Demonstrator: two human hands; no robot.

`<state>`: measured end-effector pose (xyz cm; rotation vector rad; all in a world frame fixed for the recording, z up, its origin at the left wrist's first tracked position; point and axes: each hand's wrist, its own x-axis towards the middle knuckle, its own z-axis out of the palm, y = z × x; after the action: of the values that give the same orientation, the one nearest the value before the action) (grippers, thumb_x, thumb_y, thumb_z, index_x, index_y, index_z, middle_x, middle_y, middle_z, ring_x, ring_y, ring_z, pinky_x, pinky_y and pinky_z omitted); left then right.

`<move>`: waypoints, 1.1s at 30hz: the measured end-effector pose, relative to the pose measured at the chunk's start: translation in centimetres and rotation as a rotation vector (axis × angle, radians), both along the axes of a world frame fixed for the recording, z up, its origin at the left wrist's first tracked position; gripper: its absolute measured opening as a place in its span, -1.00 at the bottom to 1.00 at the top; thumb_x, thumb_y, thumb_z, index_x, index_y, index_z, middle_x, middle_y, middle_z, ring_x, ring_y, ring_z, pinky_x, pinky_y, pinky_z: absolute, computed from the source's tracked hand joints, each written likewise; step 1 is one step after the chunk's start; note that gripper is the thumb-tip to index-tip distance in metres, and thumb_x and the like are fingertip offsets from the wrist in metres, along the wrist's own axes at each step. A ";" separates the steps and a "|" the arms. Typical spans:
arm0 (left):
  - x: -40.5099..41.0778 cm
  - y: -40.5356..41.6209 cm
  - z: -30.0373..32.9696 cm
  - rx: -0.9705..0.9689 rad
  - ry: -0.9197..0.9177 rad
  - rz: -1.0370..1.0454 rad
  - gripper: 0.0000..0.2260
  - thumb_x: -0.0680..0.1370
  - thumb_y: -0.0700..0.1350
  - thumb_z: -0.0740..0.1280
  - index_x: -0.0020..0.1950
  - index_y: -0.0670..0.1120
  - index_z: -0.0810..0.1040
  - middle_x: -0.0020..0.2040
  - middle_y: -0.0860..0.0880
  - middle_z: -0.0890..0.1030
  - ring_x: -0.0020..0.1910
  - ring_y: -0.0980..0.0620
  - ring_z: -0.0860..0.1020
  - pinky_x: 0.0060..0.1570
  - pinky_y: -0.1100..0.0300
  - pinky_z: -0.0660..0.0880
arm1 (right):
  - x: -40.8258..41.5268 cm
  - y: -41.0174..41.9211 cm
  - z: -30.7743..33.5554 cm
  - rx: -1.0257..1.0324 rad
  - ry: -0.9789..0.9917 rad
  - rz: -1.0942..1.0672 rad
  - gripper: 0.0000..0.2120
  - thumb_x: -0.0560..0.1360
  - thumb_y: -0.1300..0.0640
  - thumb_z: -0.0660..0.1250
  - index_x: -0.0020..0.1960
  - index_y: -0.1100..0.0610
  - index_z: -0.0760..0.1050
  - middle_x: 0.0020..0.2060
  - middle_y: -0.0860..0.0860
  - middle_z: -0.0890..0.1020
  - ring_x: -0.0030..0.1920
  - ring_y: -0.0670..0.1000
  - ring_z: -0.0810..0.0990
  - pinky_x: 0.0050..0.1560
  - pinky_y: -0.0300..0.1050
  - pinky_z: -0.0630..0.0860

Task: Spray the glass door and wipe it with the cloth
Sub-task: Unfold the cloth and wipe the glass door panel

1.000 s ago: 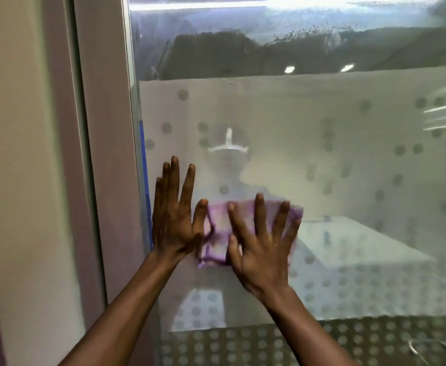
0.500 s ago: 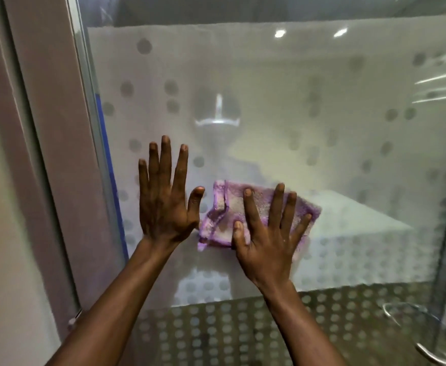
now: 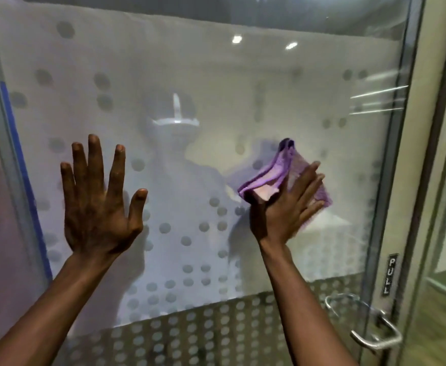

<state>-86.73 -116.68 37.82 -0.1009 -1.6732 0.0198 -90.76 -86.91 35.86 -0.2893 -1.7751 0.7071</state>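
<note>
The glass door (image 3: 203,75) fills the view, frosted with a dot pattern and showing a faint reflection of a person. My right hand (image 3: 285,207) presses a purple cloth (image 3: 282,167) flat against the glass right of centre; the cloth is folded and its upper corner sticks up past my fingers. My left hand (image 3: 97,202) lies flat on the glass at the left with fingers spread and nothing in it. No spray bottle is in view.
A metal door handle (image 3: 375,336) sits at the lower right, below a "PULL" label (image 3: 389,273) on the door's edge. The metal door frame (image 3: 414,154) runs down the right side, and a blue strip (image 3: 23,165) runs along the left edge.
My right hand has slid the cloth to the right across the glass, away from my left hand. The view has shifted right, bringing the handle and right frame into sight.
</note>
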 end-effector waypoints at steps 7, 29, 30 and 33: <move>0.3 0.2 0.1 0.000 -0.035 0.022 -0.32 0.66 0.23 0.08 0.72 0.01 -0.02 0.73 -0.14 -0.10 0.72 -0.20 -0.12 0.68 -0.18 -0.11 | 1.4 -3.5 -7.5 0.539 0.099 0.187 -0.41 0.65 -0.22 0.11 0.65 -0.22 0.11 0.69 0.18 0.01 0.69 0.25 -0.01 0.53 0.58 -0.07; -4.4 -2.1 -1.0 -0.023 -0.153 -0.086 -0.22 0.56 0.32 0.06 0.71 -0.04 0.07 0.73 -0.20 -0.08 0.70 -0.34 -0.10 0.56 -0.47 0.08 | 0.5 3.2 7.5 0.222 0.023 0.142 -0.02 0.39 -0.37 0.19 0.68 -0.13 -0.14 0.70 0.10 -0.11 0.70 0.13 -0.18 0.59 0.32 -0.27; -5.0 -2.2 -1.1 0.007 -0.182 -0.108 -0.21 0.56 0.32 0.06 0.71 -0.05 0.07 0.73 -0.19 -0.09 0.70 -0.34 -0.10 0.56 -0.47 0.08 | 0.7 2.2 6.8 0.373 0.075 0.157 -0.13 0.46 -0.33 0.21 0.67 -0.20 -0.08 0.70 0.12 -0.10 0.70 0.16 -0.17 0.58 0.38 -0.26; -4.9 -1.7 -0.6 0.009 -0.175 -0.153 -0.20 0.56 0.31 0.08 0.71 -0.06 0.08 0.73 -0.20 -0.07 0.70 -0.34 -0.07 0.55 -0.48 0.10 | 0.4 2.2 2.9 0.664 0.153 0.160 -0.36 0.62 -0.21 0.18 0.66 -0.21 0.08 0.70 0.17 -0.01 0.70 0.22 -0.08 0.56 0.53 -0.14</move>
<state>-91.64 -118.41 37.18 -0.2290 -1.8363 -0.1153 -90.40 -84.70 38.77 0.3489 -1.7909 0.2103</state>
